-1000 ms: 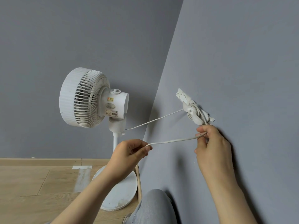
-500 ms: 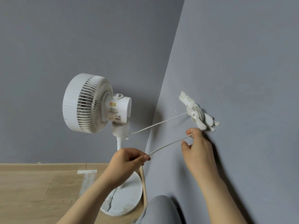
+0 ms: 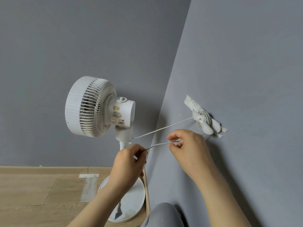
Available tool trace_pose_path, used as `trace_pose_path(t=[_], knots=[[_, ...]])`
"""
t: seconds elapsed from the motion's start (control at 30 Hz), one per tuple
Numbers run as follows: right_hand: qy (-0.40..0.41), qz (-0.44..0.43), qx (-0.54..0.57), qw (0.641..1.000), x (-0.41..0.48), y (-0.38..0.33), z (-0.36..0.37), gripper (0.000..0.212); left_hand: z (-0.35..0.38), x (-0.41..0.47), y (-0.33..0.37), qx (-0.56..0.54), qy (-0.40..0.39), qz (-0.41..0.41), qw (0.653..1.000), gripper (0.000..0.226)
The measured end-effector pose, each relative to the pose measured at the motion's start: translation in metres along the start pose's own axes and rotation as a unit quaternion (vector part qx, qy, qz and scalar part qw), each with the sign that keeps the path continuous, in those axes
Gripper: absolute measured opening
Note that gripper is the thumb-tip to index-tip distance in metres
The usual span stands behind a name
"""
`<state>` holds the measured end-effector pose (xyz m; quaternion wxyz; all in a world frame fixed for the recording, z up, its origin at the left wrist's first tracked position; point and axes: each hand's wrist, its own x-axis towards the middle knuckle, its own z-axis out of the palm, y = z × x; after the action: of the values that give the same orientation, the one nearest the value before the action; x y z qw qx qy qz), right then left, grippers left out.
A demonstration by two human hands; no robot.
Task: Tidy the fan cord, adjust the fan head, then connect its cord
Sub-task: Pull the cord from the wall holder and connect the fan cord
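Both hands pinch the cord (image 3: 159,143): left hand (image 3: 129,163) near the fan (image 3: 98,107), right hand (image 3: 186,145) beside the wall.

White fan (image 3: 91,106), white cord (image 3: 161,128), grey-blue wall (image 3: 237,63), light wood-grain floor (image 3: 32,194)

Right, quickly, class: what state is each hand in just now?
Left hand: closed, pinching the white cord.
Right hand: closed, pinching the same cord further along.

fan (image 3: 77,105): white plastic, matt, ribbed grille. base (image 3: 132,202): smooth plastic, scuffed, grey smears. cord (image 3: 159,144): smooth white sheath. walls (image 3: 82,46): matt grey paint. floor (image 3: 32,194): pale wood-grain planks.
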<state>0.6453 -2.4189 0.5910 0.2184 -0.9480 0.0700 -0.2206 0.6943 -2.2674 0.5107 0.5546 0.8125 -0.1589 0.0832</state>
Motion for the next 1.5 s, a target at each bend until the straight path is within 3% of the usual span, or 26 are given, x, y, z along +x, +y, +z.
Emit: trace_pose_path(t=[0.13,0.33,0.53,0.77,1.0,1.13,1.27,1.5], knots=[[-0.033,-0.029,-0.074,0.996,0.015,0.0,0.006,0.026,-0.001,0.003,-0.004,0.011,0.015,0.012,1.0,0.016],[-0.088,-0.047,-0.122,0.988,0.033,-0.008,0.013,0.019,-0.003,0.005,-0.011,0.011,0.019,0.054,0.998,0.01],[-0.09,-0.051,-0.142,0.984,0.054,-0.008,0.017,0.015,-0.009,0.005,-0.014,-0.057,-0.071,-0.006,0.996,0.02],[-0.088,-0.055,-0.156,0.982,0.075,-0.006,0.018,0.009,-0.011,0.007,-0.023,-0.099,-0.109,-0.059,0.987,0.021],[-0.147,-0.028,-0.121,0.981,0.092,-0.014,0.004,0.007,-0.003,0.014,-0.023,-0.079,-0.036,-0.074,0.993,0.032],[-0.19,-0.014,-0.101,0.977,0.096,-0.016,0.001,0.006,0.001,0.013,-0.027,-0.039,0.014,-0.064,0.997,0.015],[-0.224,-0.003,-0.106,0.969,0.098,-0.016,0.004,0.009,-0.001,0.015,-0.033,-0.034,0.05,-0.083,0.995,0.013],[-0.169,0.009,-0.159,0.973,0.108,-0.017,0.0,0.015,-0.005,0.017,-0.03,-0.019,0.05,-0.055,0.997,0.011]])
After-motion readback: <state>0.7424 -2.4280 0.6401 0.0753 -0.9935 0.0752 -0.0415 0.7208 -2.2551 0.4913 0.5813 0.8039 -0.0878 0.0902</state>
